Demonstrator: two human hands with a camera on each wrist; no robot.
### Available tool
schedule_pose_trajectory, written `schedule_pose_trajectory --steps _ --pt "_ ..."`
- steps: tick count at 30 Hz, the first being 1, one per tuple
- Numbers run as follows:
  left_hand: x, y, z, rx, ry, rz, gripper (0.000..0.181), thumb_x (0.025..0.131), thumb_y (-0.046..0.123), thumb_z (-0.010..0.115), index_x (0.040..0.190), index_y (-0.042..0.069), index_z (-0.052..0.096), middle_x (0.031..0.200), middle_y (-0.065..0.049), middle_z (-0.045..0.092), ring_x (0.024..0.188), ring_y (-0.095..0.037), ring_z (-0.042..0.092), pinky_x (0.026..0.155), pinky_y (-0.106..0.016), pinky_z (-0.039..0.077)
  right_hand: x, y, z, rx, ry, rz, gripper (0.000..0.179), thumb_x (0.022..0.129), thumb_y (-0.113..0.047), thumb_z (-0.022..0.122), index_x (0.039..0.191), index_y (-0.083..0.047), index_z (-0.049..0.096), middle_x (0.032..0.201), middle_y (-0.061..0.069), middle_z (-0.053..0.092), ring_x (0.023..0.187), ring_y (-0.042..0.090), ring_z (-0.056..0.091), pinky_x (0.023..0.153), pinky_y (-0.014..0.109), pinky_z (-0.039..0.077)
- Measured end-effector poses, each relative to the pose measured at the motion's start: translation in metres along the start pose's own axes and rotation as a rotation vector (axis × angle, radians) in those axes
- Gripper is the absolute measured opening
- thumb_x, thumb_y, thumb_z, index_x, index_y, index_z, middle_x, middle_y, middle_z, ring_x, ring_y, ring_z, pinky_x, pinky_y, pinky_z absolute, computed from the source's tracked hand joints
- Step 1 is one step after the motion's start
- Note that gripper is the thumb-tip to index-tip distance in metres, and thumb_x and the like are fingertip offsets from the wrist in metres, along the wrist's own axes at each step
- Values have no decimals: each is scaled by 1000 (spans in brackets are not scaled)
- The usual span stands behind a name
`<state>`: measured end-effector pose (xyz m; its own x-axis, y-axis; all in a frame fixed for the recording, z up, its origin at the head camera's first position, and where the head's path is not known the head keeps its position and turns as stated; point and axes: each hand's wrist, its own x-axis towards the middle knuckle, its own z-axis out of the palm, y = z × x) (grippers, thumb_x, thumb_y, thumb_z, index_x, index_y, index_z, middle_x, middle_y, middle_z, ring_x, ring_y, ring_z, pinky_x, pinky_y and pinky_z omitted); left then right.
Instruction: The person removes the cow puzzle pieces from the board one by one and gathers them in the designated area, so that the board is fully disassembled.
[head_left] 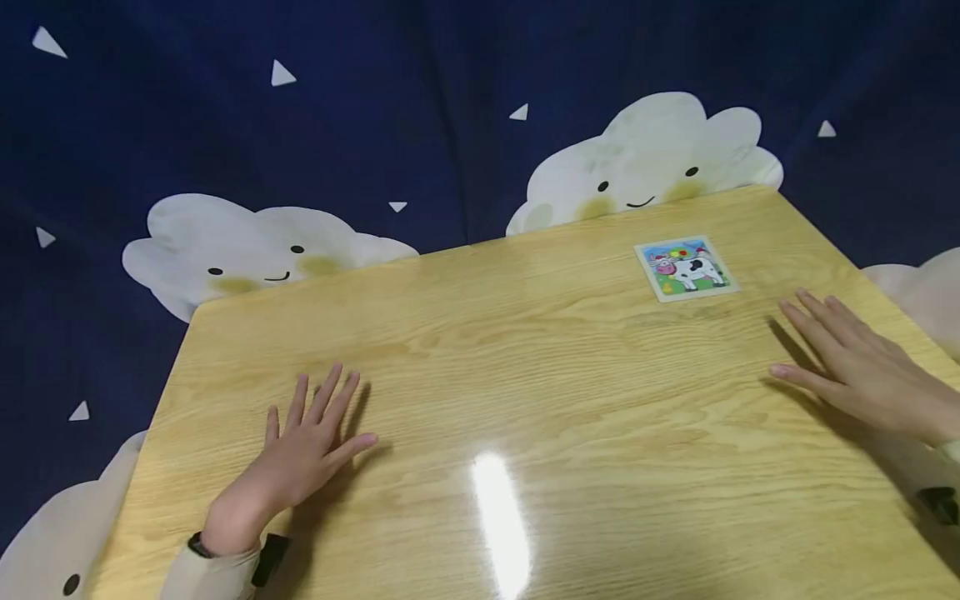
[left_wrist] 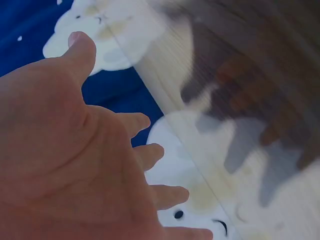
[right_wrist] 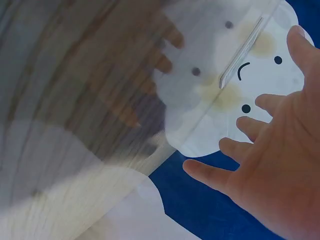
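Note:
A square picture puzzle (head_left: 687, 268) with a cow on it lies flat toward the back right of the wooden table (head_left: 465, 350). My right hand (head_left: 862, 367) hovers over the table's right side, nearest to the puzzle but apart from it, fingers spread. Over the left part of the table is my left hand (head_left: 303, 454), palm down with fingers straight and spread. Neither hand holds anything. In the right wrist view the puzzle (right_wrist: 241, 52) appears edge-on as a thin slab beyond the fingers. The left wrist view shows the left palm (left_wrist: 75, 150) and its shadow on the tabletop.
A dark blue cloth (head_left: 450, 100) with white clouds and small triangles hangs behind the table and down its sides. A bright light reflection (head_left: 501, 525) lies on the tabletop near the front. Dark bands with small devices sit at both wrists.

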<state>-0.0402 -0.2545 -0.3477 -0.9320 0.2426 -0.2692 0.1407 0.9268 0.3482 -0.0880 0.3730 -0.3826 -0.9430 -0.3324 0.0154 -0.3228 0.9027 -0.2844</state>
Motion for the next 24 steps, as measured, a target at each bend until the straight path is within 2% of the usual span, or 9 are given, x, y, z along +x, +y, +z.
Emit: schedule_pose_trajectory --steps 2,5,7,10,13,16,18,21,24 --pt "8 14 1 31 2 37 84 95 61 48 160 24 8 165 -7 -3 145 -45 -10 100 -78 -4 1 -2 -2 11 -13 13 89 95 -35 63 158 -8 7 163 17 -6 146 37 -14 107 70 -5" --pt "30 46 7 79 -23 131 84 95 61 49 159 21 13 165 -7 -1 146 -43 -7 104 -75 -1 8 -1 -4 37 -39 18 88 95 -36 64 159 -9 9 163 19 -2 147 37 -12 105 73 -1" --pt "53 75 11 115 -65 207 84 95 61 48 159 20 13 165 -5 -2 147 -41 -8 107 -72 0 19 1 -6 51 -76 26 88 96 -38 62 159 -12 6 163 19 -2 147 37 -13 104 75 0" --pt "95 120 18 147 -133 311 83 96 62 45 160 22 10 165 0 -7 147 -36 -11 109 -69 0 45 11 -10 80 -100 -3 84 98 -36 59 159 -10 7 162 21 1 147 39 -9 108 70 0" --pt "138 165 27 184 -187 373 83 96 66 39 159 26 5 164 4 -12 147 -31 -15 112 -64 -2 73 26 -12 111 -133 -29 79 101 -34 55 158 -8 7 162 23 3 147 41 -6 111 66 0" --pt "173 206 40 227 -222 405 82 95 69 35 159 30 1 163 8 -14 148 -27 -16 114 -60 -2 97 41 -11 121 -177 -29 75 103 -36 50 158 -8 7 161 23 4 146 44 -5 109 68 1" --pt "190 229 48 254 -233 416 81 95 70 33 158 33 0 163 10 -14 148 -25 -16 115 -58 -1 110 48 -10 115 -204 -18 75 103 -38 47 159 -9 6 161 24 4 146 46 -4 107 71 2" --pt "208 255 58 297 -240 409 80 94 73 30 157 38 -4 162 14 -14 148 -22 -16 116 -55 -1 126 55 -7 94 -222 -17 73 104 -41 44 159 -11 6 161 23 5 145 47 -2 105 73 5" --pt "218 272 63 333 -233 398 77 94 73 27 156 40 -4 162 16 -13 148 -21 -14 117 -53 0 135 60 -5 65 -223 -22 71 104 -42 41 159 -12 7 162 22 7 145 47 0 104 73 6"
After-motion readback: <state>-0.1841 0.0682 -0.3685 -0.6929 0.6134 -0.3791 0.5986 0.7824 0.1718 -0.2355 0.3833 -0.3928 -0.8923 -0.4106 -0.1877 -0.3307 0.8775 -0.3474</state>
